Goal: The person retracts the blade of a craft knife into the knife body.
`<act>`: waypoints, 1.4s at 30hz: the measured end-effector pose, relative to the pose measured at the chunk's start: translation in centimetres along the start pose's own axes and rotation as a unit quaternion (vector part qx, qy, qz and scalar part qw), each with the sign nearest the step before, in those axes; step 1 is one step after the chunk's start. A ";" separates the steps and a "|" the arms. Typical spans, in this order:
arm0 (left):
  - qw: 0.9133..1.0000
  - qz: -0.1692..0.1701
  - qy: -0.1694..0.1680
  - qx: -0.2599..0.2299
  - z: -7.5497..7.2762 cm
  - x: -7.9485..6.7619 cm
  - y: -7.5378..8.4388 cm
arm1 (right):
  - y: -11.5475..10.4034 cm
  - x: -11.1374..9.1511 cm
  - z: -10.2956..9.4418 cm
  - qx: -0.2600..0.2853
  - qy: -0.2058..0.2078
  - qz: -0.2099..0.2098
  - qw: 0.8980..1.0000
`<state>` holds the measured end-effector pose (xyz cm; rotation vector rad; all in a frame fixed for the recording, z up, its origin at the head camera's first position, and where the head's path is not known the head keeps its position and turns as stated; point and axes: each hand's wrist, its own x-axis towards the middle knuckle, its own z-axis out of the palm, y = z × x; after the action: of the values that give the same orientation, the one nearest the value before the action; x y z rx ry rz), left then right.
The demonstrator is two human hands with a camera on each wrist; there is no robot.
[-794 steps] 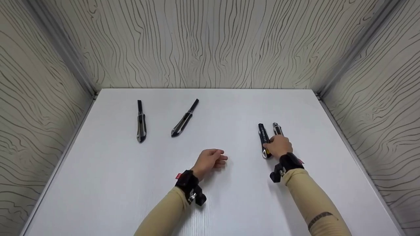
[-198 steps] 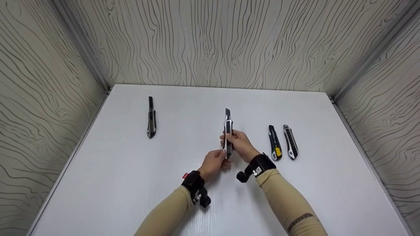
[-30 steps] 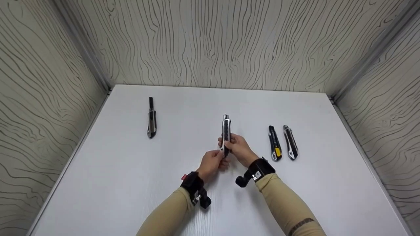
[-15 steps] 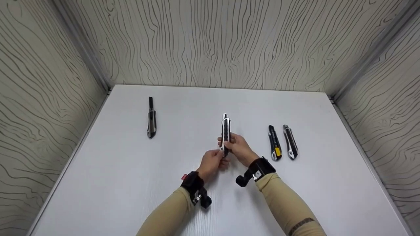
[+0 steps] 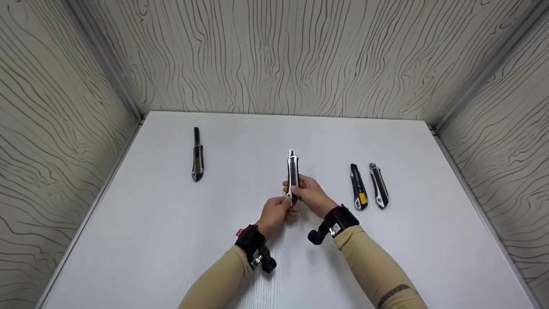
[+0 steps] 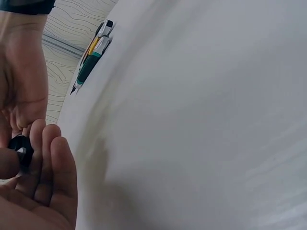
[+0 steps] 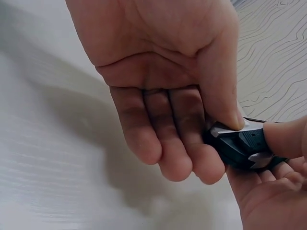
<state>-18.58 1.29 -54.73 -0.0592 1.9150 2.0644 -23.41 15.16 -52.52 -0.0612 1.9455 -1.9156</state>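
Note:
In the head view a silver and black utility knife [image 5: 293, 169] stands upright in both hands over the middle of the table, its blade out of sight inside the metal tip. My left hand [image 5: 274, 214] pinches the butt end between thumb and fingers. Higher on the handle, my right hand [image 5: 315, 195] grips it with the thumb on the front face. The right wrist view shows the dark green-black handle end [image 7: 240, 148] between both thumbs and the fingers. Only the round end of the knife [image 6: 21, 151] shows in the left wrist view.
Another utility knife [image 5: 197, 161] lies at the left with its dark blade extended. To the right lie a black and yellow utility knife [image 5: 359, 189] and a silver and black one [image 5: 379, 186], side by side. Patterned panels [image 5: 274, 56] border the white table [image 5: 150, 240].
The right hand was at the right-hand knives 26.5 s ago. At 6.6 s ago the held knife's blade stuck out; now it is retracted. Over the last second the knife has shifted slightly left.

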 end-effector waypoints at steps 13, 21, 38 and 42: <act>1.000 0.005 -0.017 -0.011 -0.6 -0.1 -0.4 | 0.2 0.0 0.2 -0.055 0.034 -0.024 0.998; 1.000 -0.010 -0.024 -0.005 0.6 0.2 -0.7 | 0.2 -0.7 -1.1 -0.079 0.054 -0.014 0.995; 0.998 -0.027 -0.057 0.010 5.1 1.2 -0.5 | 0.5 -3.0 -5.1 -0.064 0.137 0.036 0.988; 0.997 -0.040 -0.067 0.020 6.1 1.6 -0.5 | 0.7 -3.5 -6.1 -0.060 0.151 0.038 0.986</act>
<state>-18.84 7.59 -55.00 0.0116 1.8429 1.9276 -21.91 22.10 -52.49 0.2813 2.2219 -1.8424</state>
